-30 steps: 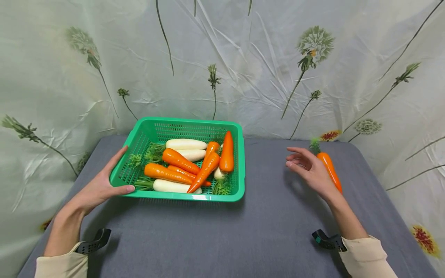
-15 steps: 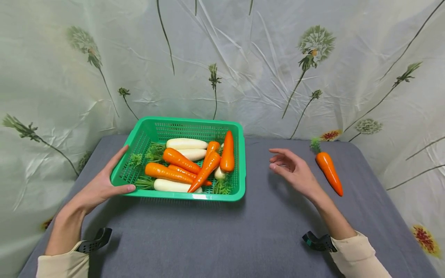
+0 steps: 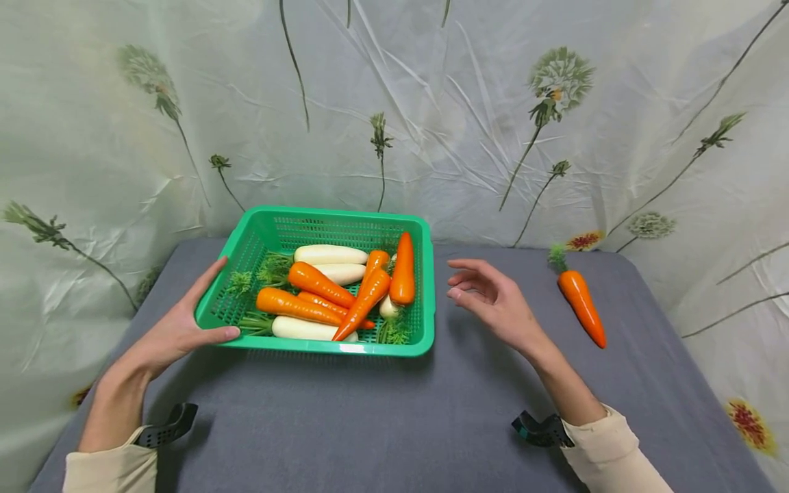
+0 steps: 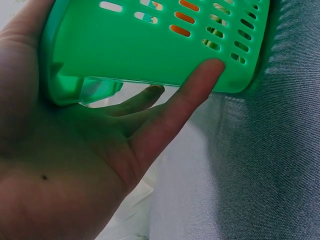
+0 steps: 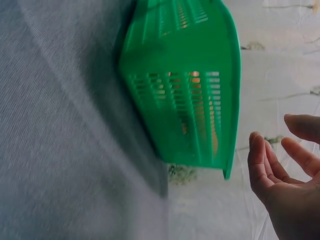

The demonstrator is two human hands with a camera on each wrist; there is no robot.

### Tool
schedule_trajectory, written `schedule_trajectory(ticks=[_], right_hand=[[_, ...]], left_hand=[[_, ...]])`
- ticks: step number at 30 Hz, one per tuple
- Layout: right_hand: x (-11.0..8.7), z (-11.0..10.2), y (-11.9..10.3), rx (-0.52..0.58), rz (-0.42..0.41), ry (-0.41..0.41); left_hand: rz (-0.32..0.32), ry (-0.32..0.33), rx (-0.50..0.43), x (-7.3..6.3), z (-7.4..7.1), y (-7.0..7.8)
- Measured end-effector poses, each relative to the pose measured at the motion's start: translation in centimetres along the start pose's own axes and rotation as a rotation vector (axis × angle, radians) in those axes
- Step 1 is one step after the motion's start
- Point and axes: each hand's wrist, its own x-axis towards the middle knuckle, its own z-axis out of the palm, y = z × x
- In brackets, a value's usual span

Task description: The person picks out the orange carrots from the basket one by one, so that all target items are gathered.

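Backdrop: a pale, creased sheet (image 3: 425, 85) printed with green-stemmed flowers, seen from where I stand behind the worker. In front of it: a bench (image 3: 382, 418) covered in grey woven cloth.

Container: a rectangular green plastic basket (image 3: 345, 348) with slotted walls, set on the far part of the bench, left of centre.

Operator: a person in cream sleeves (image 3: 117, 469). The left hand (image 3: 185, 322) grips the basket's near left corner, thumb over the front rim, fingers along the outside of the wall. The right hand (image 3: 493, 301) hangs above the cloth just beside the basket's right wall, apart from it, fingers loosely bent, thumb spread from them.

Contents: glossy orange carrots (image 3: 403, 270), several crossing one another, above smooth white radishes (image 3: 329, 255) with feathery green tops (image 3: 394, 332). A single leafy-topped orange carrot (image 3: 582, 308) lies on the bench at far right, tip toward the near edge.

Wrist fittings: one black band (image 3: 168, 430) per arm.
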Motion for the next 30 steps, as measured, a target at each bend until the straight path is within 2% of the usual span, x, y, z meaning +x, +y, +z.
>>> schedule_trajectory(ticks=[8, 21, 30], right_hand=[[0.5, 1.7, -1.5, 0.029, -0.012, -0.020], [2.1, 4.9, -2.3, 0.119, -0.003, -0.066], [3.1, 6.3, -2.8, 0.089, 0.073, -0.127]], left_hand=[[0.004, 0.003, -0.003, 0.3, -0.1, 0.2], [0.004, 0.005, -0.015, 0.1, 0.1, 0.0], [0.001, 0.009, -0.008, 0.1, 0.1, 0.0]])
